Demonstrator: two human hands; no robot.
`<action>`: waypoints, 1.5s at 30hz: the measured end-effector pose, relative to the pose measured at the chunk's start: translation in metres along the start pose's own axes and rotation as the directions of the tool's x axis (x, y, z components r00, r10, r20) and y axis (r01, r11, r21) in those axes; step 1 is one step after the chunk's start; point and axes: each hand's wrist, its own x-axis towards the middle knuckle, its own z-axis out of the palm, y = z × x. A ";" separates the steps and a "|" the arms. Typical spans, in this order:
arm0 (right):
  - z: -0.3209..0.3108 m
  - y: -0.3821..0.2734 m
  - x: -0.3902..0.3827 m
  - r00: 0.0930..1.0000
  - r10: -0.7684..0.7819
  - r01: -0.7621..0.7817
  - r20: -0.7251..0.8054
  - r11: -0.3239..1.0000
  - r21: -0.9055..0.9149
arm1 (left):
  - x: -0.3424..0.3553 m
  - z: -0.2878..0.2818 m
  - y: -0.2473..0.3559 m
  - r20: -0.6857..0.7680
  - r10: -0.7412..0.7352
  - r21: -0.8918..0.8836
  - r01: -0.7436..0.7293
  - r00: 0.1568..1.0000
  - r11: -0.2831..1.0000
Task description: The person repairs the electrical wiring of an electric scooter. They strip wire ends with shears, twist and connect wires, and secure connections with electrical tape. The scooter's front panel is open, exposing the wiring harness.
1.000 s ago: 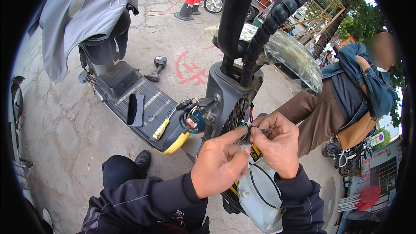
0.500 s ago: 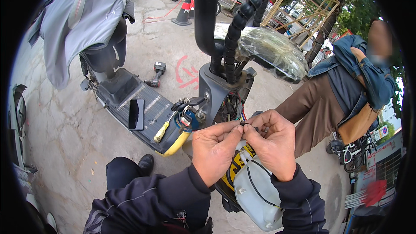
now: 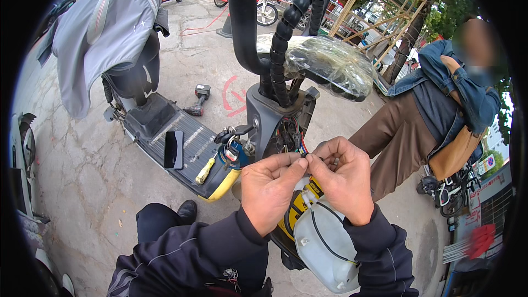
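My left hand [image 3: 269,190] and my right hand [image 3: 345,180] meet fingertip to fingertip, both pinching a thin dark wire [image 3: 306,155] that the fingers mostly hide. Just above them, coloured wires [image 3: 291,134] hang out of the opened front column [image 3: 264,114] of an electric scooter. Beneath my hands is a translucent white plastic cover [image 3: 319,241] with a black cable [image 3: 322,237] across it. A yellow and black part [image 3: 294,212] shows partly between cover and left wrist.
On the scooter's footboard [image 3: 151,132] lie a phone [image 3: 173,150], a yellow-handled screwdriver [image 3: 205,170] and a blue roll [image 3: 235,155]. Keys [image 3: 228,137] hang at the column. A cordless drill [image 3: 198,99] rests on the ground. At the right a person [image 3: 440,107] sits with folded arms.
The scooter's handlebar and column appear further left as the view shifts slightly. Both hands stay pinched together at nearly the same spot, the fingertips now closer over the wire.
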 end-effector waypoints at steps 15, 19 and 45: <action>-0.011 -0.003 0.013 0.970 0.139 -0.181 0.198 0.959 0.217 | 0.002 0.010 -0.010 -0.090 0.041 -0.089 -0.049 0.995 0.995; -0.010 0.001 0.012 0.978 0.109 -0.140 0.177 0.975 0.174 | 0.006 0.007 -0.016 -0.142 0.140 0.106 -0.125 0.980 0.986; -0.002 -0.007 -0.001 0.967 -0.239 0.255 0.092 0.925 -0.283 | -0.003 -0.019 -0.004 0.124 0.063 0.149 -0.082 0.990 0.985</action>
